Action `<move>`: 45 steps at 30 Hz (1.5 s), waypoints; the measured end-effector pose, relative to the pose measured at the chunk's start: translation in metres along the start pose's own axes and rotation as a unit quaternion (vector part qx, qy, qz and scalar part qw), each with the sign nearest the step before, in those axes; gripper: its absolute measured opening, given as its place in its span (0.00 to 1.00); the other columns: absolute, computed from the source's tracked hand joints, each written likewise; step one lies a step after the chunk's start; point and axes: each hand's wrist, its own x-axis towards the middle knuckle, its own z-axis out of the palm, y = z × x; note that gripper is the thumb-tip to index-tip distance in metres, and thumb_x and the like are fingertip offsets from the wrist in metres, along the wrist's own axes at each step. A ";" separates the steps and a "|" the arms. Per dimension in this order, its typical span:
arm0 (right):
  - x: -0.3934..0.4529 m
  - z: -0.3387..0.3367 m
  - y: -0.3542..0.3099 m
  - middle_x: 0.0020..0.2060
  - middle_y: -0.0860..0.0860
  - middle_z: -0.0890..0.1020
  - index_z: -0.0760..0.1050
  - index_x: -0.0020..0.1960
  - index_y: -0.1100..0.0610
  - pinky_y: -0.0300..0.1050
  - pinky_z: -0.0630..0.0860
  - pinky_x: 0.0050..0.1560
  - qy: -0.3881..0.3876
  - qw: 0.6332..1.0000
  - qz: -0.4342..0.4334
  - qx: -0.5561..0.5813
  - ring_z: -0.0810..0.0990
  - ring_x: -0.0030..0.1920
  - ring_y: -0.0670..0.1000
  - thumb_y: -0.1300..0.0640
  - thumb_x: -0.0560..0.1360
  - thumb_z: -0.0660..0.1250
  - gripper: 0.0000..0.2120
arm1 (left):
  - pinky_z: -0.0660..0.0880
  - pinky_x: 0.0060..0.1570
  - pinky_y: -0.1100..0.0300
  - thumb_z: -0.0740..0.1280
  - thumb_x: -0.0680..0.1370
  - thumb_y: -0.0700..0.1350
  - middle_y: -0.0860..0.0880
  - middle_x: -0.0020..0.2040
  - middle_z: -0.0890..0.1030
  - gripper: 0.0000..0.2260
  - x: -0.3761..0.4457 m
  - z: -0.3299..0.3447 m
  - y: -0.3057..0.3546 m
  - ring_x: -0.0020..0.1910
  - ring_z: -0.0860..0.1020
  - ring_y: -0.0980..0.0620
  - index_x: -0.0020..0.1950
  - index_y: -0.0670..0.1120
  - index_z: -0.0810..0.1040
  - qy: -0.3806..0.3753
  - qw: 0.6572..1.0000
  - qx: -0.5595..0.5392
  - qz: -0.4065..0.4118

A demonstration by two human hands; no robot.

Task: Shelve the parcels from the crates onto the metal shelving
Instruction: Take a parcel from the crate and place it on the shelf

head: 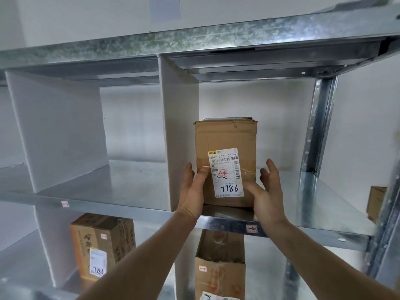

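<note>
The galvanised grey metal shelving (121, 180) fills nearly everything in front of me, its speckled upper shelf edge running across at twelve o'clock and a perforated steel upright (313, 131) standing at three o'clock. White plastic divider panels (179, 126) split each level into bays. On the middle shelf, in the bay just right of the central divider, a tall brown cardboard parcel (227, 137) stands upright near the front lip, its left side close against that divider. Its white shipping label (226, 172) faces outward with "7786" handwritten low down and a red-marked "1-4" above that.

Below, at seven o'clock, a brown printed cardboard box (104, 241) stands in the lower left bay, also labelled "7786". At six o'clock another brown cardboard box (218, 269) stands in the lower bay beneath the parcel. A further brown box (375, 202) shows at four o'clock, past the upright.

The person's left hand (192, 191) rests its straight fingers and thumb flat against the parcel's lower left front corner. The right hand (266, 191) is spread wide with its thumb near the label's lower right; whether it touches the cardboard I cannot tell.

A small red-marked tag reading "1-4" (251, 229) sticks to the shelf's front edge, directly below the parcel.
</note>
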 end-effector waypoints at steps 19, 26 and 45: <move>-0.113 0.049 -0.044 0.73 0.47 0.71 0.61 0.76 0.47 0.35 0.74 0.61 -0.006 0.998 -0.062 0.016 0.71 0.70 0.48 0.64 0.78 0.69 0.32 | 0.60 0.75 0.47 0.51 0.77 0.65 0.58 0.75 0.65 0.29 -0.108 -0.097 0.026 0.75 0.64 0.53 0.76 0.59 0.62 -0.083 0.984 0.158 0.010; -0.195 0.137 -0.071 0.76 0.49 0.67 0.60 0.78 0.47 0.47 0.65 0.73 -0.092 0.994 -0.025 0.045 0.66 0.75 0.51 0.63 0.79 0.69 0.33 | 0.63 0.73 0.50 0.63 0.65 0.74 0.56 0.69 0.75 0.35 -0.158 -0.215 0.039 0.71 0.71 0.53 0.69 0.61 0.74 0.035 0.991 0.127 0.014; -0.326 0.381 -0.097 0.74 0.43 0.70 0.63 0.77 0.45 0.45 0.66 0.70 -0.341 0.940 -0.018 0.018 0.68 0.73 0.48 0.57 0.71 0.70 0.36 | 0.70 0.65 0.50 0.71 0.73 0.63 0.51 0.67 0.75 0.32 -0.247 -0.511 0.062 0.64 0.75 0.49 0.74 0.55 0.68 0.268 0.924 0.271 -0.036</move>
